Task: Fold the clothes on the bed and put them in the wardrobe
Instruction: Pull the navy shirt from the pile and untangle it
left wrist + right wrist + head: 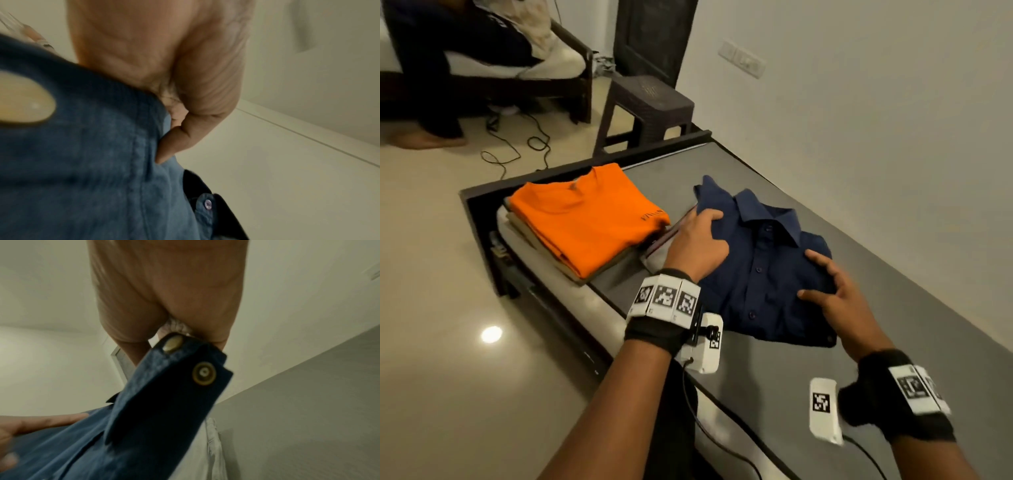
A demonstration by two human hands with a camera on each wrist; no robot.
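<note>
My left hand and right hand both grasp folded navy shirt on bed; orange stack beside.

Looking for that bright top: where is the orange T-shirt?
In the head view, the orange T-shirt tops a folded pile on the bed's left, beside the navy shirt.
</note>
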